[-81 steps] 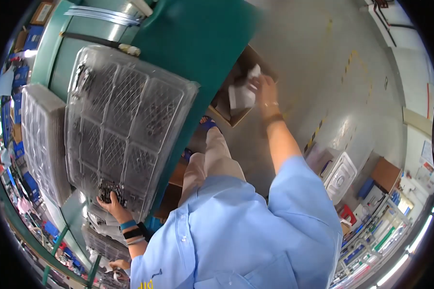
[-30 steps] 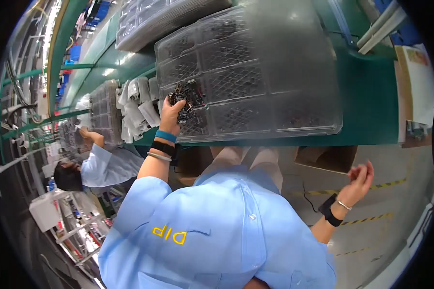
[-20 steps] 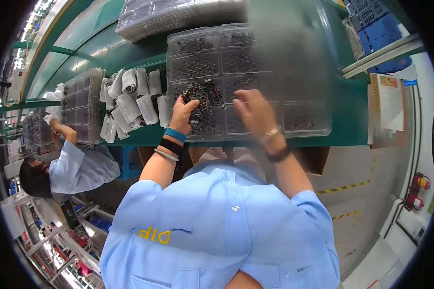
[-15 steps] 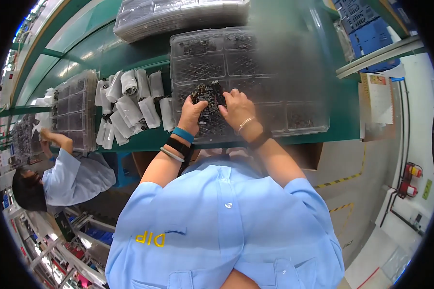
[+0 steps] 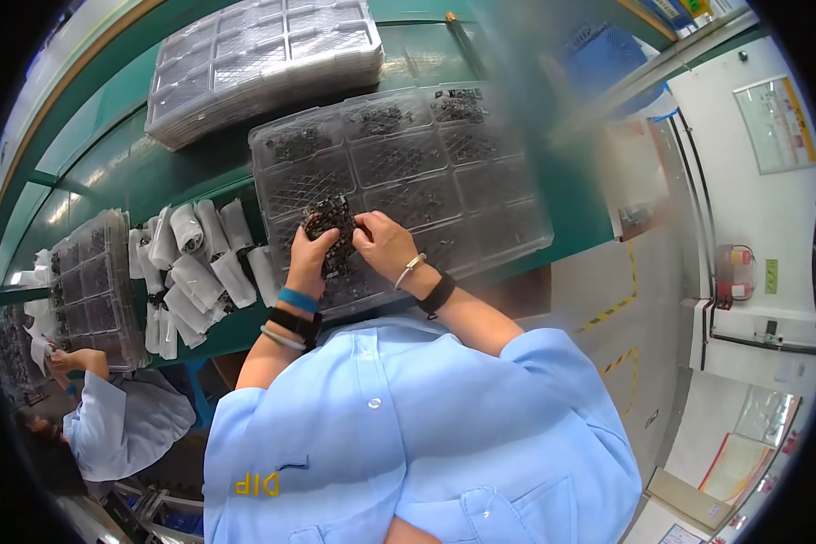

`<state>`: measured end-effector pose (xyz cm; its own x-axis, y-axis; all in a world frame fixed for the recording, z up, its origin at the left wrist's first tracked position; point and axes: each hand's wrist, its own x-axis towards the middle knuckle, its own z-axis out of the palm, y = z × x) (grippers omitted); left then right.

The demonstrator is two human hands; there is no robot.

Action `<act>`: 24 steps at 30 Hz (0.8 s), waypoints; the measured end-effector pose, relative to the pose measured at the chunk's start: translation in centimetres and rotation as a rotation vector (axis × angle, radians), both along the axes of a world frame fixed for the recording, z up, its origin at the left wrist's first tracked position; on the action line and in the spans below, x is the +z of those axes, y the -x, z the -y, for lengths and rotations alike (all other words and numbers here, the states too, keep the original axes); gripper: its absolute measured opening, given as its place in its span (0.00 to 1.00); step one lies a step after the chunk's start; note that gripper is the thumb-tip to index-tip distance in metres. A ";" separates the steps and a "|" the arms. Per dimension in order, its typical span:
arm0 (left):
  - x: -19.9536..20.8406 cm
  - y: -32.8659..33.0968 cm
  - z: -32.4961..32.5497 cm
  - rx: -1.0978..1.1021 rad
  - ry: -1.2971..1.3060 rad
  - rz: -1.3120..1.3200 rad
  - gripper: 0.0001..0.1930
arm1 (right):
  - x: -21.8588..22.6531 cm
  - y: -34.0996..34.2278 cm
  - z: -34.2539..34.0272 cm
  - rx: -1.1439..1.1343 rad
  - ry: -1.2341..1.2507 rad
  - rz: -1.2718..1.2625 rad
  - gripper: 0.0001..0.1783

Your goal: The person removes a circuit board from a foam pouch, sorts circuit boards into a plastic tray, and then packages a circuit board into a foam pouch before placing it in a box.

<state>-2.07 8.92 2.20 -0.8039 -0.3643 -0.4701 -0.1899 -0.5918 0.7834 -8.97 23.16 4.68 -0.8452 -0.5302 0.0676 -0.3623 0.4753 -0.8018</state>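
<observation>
My left hand (image 5: 310, 258) grips a dark, component-covered circuit board (image 5: 334, 218), its thumb lying across the board's face. At the board's right edge, the curled fingers of my right hand (image 5: 388, 248) pinch it; the exact grip under the fingertips is hidden. Both hands are over the near left part of a clear plastic compartment tray (image 5: 506, 214). Small dark parts and boards show in several of its compartments.
Several white-wrapped bundles (image 5: 192, 283) lie left of the tray. Behind it stands a stack of clear compartment trays (image 5: 263, 68). A co-worker (image 5: 122, 422) handles something white at the far left, beside another tray (image 5: 93, 299). The green table edge (image 5: 589, 238) runs to the right.
My view has turned, shifting the scene. The dark piece at my right fingers stood apart from the left hand's board; now those fingers meet the board's edge.
</observation>
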 end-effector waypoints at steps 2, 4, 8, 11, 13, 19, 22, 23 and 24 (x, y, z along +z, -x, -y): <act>1.2 -0.4 -0.6 0.013 -0.022 -0.012 0.19 | 1.0 0.7 -0.7 0.030 0.029 0.063 0.13; 2.1 -0.4 -1.4 0.036 -0.077 -0.035 0.18 | 2.3 1.8 -1.9 0.086 0.078 0.188 0.14; 2.7 -1.1 -2.3 0.094 -0.103 -0.045 0.16 | 3.5 6.7 -6.4 0.028 0.266 0.225 0.13; 3.5 -1.6 -3.0 0.151 -0.088 -0.041 0.15 | 3.4 13.3 -11.1 -0.015 0.166 0.129 0.12; 3.9 -1.6 -3.6 0.176 -0.078 -0.038 0.15 | 3.1 18.3 -14.5 -0.003 0.080 -0.043 0.12; 5.3 -1.7 -5.8 0.213 -0.066 -0.015 0.14 | -1.2 29.8 -19.8 0.170 -0.327 -0.200 0.11; 6.0 -1.8 -7.1 0.213 -0.065 -0.009 0.14 | -2.9 31.5 -19.2 0.227 -0.395 -0.131 0.10; 6.2 -1.8 -7.5 0.206 -0.063 -0.019 0.14 | -3.0 31.5 -18.5 0.190 -0.457 -0.212 0.10; 6.3 -1.8 -7.9 0.198 -0.060 -0.028 0.14 | -3.2 31.3 -18.0 0.149 -0.518 -0.293 0.10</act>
<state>-0.23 16.84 8.55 -0.7327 -0.4882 -0.4742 -0.0440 -0.6613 0.7488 -40.30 41.12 1.47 -0.7446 -0.6674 -0.0119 -0.6255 0.7038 -0.3369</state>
